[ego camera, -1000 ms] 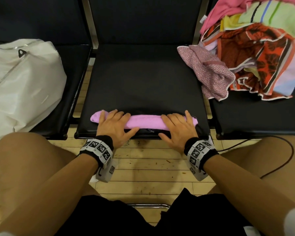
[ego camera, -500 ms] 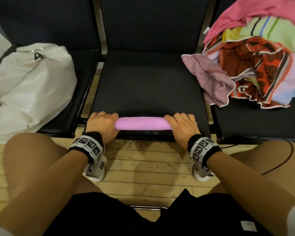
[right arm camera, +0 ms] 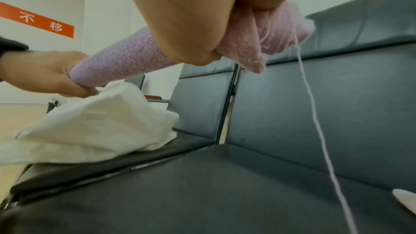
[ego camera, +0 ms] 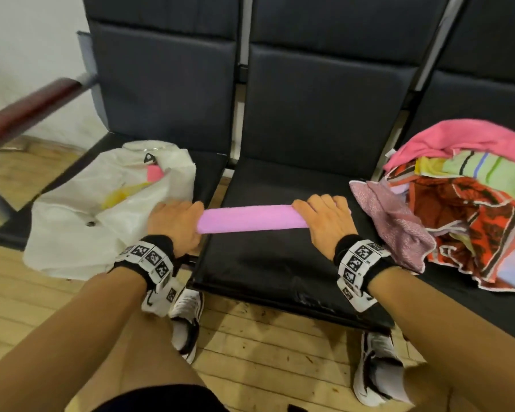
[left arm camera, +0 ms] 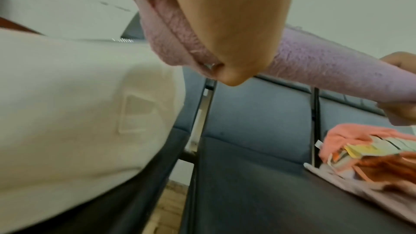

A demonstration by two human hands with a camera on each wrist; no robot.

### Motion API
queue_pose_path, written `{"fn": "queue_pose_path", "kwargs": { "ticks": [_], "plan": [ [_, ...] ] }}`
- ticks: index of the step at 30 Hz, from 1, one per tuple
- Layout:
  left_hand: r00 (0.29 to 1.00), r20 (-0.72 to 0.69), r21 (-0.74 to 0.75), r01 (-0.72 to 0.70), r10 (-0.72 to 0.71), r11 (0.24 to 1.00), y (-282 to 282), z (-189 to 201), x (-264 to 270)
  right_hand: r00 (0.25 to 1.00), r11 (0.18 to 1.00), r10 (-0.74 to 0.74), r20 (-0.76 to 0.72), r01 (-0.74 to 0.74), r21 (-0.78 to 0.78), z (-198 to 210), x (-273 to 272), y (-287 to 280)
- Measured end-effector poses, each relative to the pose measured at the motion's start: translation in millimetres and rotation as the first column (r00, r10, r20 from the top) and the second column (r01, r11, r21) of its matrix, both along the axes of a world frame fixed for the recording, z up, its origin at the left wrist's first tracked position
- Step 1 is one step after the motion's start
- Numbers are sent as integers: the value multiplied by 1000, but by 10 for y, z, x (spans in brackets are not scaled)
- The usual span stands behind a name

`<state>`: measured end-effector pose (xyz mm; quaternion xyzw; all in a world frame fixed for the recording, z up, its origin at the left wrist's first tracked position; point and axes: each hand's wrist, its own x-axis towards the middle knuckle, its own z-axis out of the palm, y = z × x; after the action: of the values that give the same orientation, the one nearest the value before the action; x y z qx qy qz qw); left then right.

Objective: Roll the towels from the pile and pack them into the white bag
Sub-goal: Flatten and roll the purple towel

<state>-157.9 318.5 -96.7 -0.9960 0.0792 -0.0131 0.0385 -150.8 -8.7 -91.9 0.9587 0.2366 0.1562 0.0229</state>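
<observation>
The rolled lilac towel (ego camera: 252,219) is held level in the air above the middle seat (ego camera: 280,263) of a row of dark chairs, one end in each hand. The left hand (ego camera: 176,223) is wrapped around the roll's left end, fingers curled over the top and thumb underneath; the left wrist view shows that end of the towel (left arm camera: 171,42) poking out past the hand (left arm camera: 225,24). The right hand (ego camera: 327,221) grips the right end the same way — in the right wrist view the loose, folded end of the roll (right arm camera: 270,38) bulges out beyond the hand (right arm camera: 191,15), and a thin lilac thread (right arm camera: 315,113) dangles from it toward the seat. The white bag (ego camera: 101,209) sits on the left seat, just beside the left hand, its mouth open toward the far side with something pink (ego camera: 154,173) and something yellow (ego camera: 122,194) showing inside. On the right seat lies the pile of towels (ego camera: 470,209) — a pink one on top at the far side, a green striped one, a red patterned one, and a mauve speckled one (ego camera: 396,224) spilling over the near left edge of the pile, near the right hand. Both wrists carry black bands with square printed markers. Below, two white and black shoes (ego camera: 188,319) rest on the wooden plank floor (ego camera: 265,352).
</observation>
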Motion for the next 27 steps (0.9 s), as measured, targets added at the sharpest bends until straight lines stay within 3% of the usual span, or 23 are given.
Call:
{"fn": "queue_pose_path", "kwargs": {
  "ticks": [8, 15, 22, 27],
  "plan": [
    [978, 110, -59, -173, 178, 983, 693, 385, 231, 998, 997, 58, 34, -57, -51, 605, 577, 840],
    [935, 125, -126, -316, 331, 940, 1199, 408, 419, 986, 988, 149, 69, -147, -36, 934, 946, 1572],
    [918, -109, -145, -394, 381, 908, 1500, 161, 608, 975, 978, 196, 99, -187, -93, 981, 1263, 2181],
    [831, -361, -129, -494, 423, 860, 1788, 7, 548, 964, 949, 265, 18, -258, -181, 786, 1347, 2724]
  ]
}}
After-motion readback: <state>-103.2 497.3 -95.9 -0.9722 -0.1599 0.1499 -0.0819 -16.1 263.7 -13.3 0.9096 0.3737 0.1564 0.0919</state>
